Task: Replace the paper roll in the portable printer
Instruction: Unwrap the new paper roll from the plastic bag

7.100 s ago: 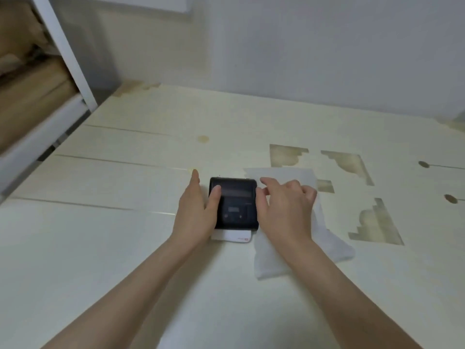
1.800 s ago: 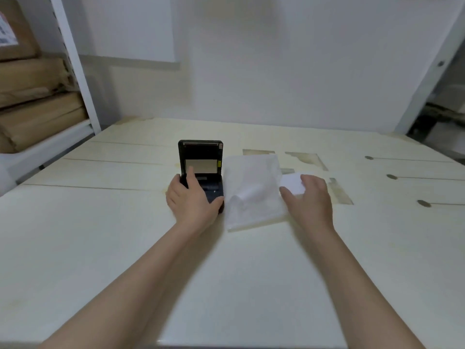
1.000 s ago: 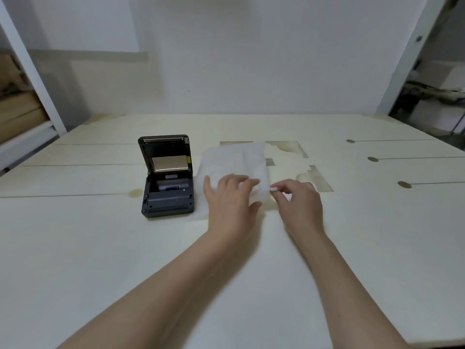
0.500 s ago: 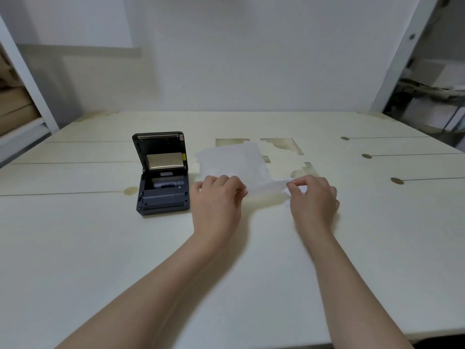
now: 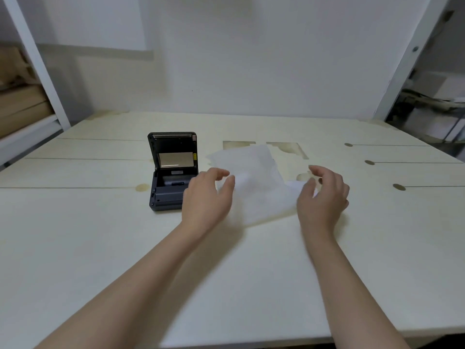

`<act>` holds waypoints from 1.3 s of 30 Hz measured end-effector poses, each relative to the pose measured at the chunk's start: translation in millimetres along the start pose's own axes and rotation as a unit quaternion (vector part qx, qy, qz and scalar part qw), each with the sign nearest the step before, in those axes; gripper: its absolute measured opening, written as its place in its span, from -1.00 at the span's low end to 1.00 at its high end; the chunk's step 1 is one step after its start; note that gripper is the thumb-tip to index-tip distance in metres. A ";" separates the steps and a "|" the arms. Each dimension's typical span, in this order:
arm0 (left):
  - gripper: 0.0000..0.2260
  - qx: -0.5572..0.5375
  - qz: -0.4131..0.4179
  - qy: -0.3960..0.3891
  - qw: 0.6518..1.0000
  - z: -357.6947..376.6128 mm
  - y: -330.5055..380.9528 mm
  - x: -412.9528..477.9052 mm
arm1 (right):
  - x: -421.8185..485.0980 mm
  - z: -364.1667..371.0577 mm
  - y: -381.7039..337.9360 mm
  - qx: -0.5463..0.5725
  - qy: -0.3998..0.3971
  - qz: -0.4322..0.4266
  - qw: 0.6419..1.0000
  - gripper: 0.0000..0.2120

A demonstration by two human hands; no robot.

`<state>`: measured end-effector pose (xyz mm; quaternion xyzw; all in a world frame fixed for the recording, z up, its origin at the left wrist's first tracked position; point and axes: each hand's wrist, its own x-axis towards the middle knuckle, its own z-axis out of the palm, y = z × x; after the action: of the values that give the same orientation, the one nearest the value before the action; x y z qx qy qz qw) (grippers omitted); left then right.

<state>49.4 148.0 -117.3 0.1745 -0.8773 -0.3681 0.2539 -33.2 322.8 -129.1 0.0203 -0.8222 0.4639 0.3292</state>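
Black printer (image 5: pixel 171 172) stands on the table (image 5: pixel 100 235) with its lid up. Just right of it lies a white wrapper (image 5: pixel 254 182), between the open left hand (image 5: pixel 207 195) and open right hand (image 5: pixel 323 197), both holding nothing.

The upright printer lid (image 5: pixel 172 150) blocks the paper bay from behind; tabletop (image 5: pixel 75 235) left of it lies open.

Left hand (image 5: pixel 206 195): palm down, fingers loosely spread, forearm extended toward 1 o'clock. Right hand (image 5: pixel 323 195): fingers curled apart, forearm toward 11 o'clock.
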 end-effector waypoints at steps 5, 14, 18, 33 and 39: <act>-0.62 0.080 -0.002 -0.109 0.991 18.2 4.2 28.5 | -22.4 7.5 -15.6 0.025 -0.084 -0.090 0.992 -0.86; -0.89 0.114 -0.024 -0.086 0.989 32.4 7.0 57.3 | -19.7 15.1 3.7 -0.095 -0.101 -0.090 0.986 -0.86; -0.85 0.132 -0.028 -0.082 0.987 34.3 4.0 68.0 | -21.8 17.8 -1.4 -0.052 -0.095 -0.128 0.986 -0.88; -0.81 0.112 -0.009 -0.117 0.987 34.9 0.3 72.4 | -18.6 22.1 2.8 -0.063 -0.143 -0.168 0.973 -0.62; -0.70 0.092 0.009 -0.060 0.994 32.1 -7.1 64.9 | -17.8 20.3 7.9 -0.108 -0.177 -0.176 0.962 -0.64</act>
<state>-20.8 129.1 -121.1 0.1663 -0.9227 -0.2933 0.1867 -32.6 306.6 -152.2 0.2109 -0.8960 0.2959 0.2554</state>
